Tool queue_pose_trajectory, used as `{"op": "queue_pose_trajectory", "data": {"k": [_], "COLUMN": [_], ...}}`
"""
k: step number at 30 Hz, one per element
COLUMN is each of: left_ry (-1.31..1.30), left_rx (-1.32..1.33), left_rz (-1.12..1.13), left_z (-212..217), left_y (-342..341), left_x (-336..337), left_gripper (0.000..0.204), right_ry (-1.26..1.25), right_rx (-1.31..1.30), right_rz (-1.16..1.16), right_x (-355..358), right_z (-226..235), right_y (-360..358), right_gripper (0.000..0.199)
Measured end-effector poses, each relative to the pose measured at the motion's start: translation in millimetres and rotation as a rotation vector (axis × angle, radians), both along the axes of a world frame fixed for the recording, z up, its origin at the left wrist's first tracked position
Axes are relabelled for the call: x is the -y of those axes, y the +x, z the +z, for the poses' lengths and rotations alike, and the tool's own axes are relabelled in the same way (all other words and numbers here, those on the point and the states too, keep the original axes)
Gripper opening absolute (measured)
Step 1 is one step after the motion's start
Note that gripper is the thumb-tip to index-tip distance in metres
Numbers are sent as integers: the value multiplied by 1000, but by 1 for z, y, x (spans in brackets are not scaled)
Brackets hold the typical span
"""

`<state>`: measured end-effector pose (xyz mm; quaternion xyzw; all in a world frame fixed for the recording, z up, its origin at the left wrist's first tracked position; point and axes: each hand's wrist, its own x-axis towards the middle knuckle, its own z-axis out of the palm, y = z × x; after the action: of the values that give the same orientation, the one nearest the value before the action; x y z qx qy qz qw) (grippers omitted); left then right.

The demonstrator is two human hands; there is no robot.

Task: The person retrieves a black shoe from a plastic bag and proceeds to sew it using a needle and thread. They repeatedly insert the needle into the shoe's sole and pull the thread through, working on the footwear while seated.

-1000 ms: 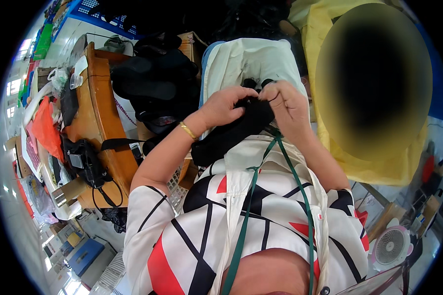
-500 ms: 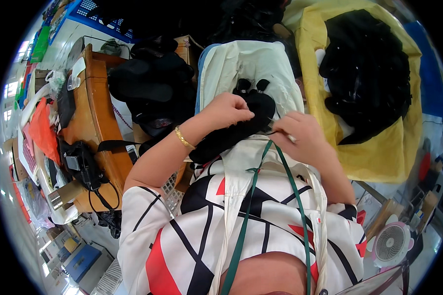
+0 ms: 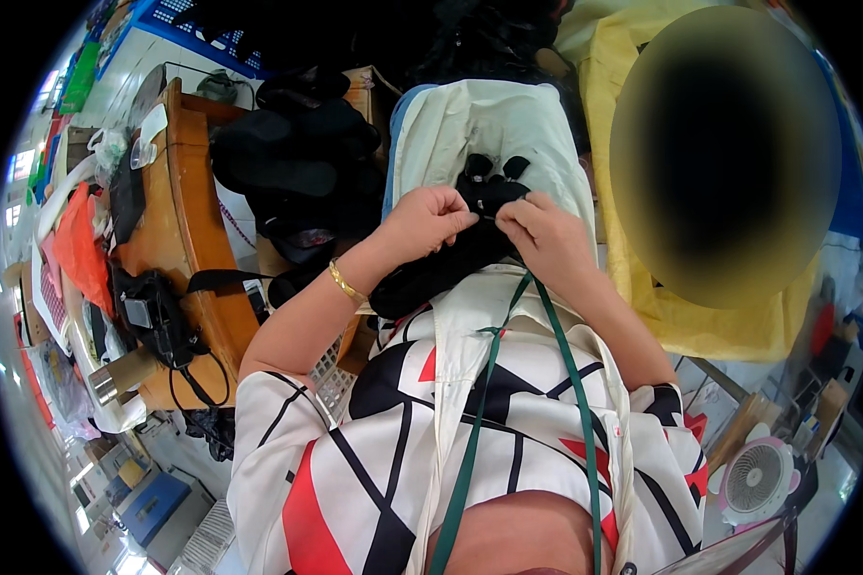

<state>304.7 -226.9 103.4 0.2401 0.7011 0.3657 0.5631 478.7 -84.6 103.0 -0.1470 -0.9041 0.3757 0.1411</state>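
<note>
Over my lap lies a black fabric piece (image 3: 441, 266), long and rounded, perhaps a soft shoe or slipper; its exact kind is hard to make out. My left hand (image 3: 433, 225) pinches its upper edge with thumb and fingertips. Close beside it, my right hand (image 3: 545, 235) pinches the other side of the same edge. A small pale spot shows on the black fabric between the two hands. Whether a needle or thread is in my fingers is too small to tell. Just beyond, small black pieces (image 3: 516, 169) rest on a white cloth (image 3: 537, 120).
A pile of black soft shoes (image 3: 278, 168) is at the left, beside a wooden table (image 3: 177, 230) with a black bag (image 3: 153, 316). At the right, a yellow sheet (image 3: 719, 331) lies under a blurred dark patch. A pink fan (image 3: 759, 479) stands at lower right.
My right hand has moved up and left onto the black piece's edge, closer to my left hand. My left hand has shifted slightly left and down. The black piece's top edge has folded.
</note>
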Motion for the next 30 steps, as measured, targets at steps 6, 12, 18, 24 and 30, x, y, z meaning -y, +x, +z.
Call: {"op": "queue_pose_trajectory", "data": {"k": [6, 12, 18, 24, 30], "left_ry": [277, 47, 107, 158, 187], "left_rx": [-266, 26, 326, 495, 67], "left_rz": [-51, 55, 201, 300, 150], "left_z": [-9, -19, -28, -32, -32], "left_y": [4, -1, -5, -5, -7], "left_x": [4, -1, 8, 14, 10], "left_gripper": [16, 14, 15, 12, 11], "right_ry": [236, 13, -1096, -1821, -1655], "right_rx": [19, -93, -53, -384, -588], "right_rz": [27, -3, -246, -739, -892], "right_x": [1, 9, -3, -83, -105], "right_z": [-16, -26, -22, -85, -91], "right_y": [-18, -24, -1, 97, 145], "right_gripper": [5, 3, 10, 7, 6]}}
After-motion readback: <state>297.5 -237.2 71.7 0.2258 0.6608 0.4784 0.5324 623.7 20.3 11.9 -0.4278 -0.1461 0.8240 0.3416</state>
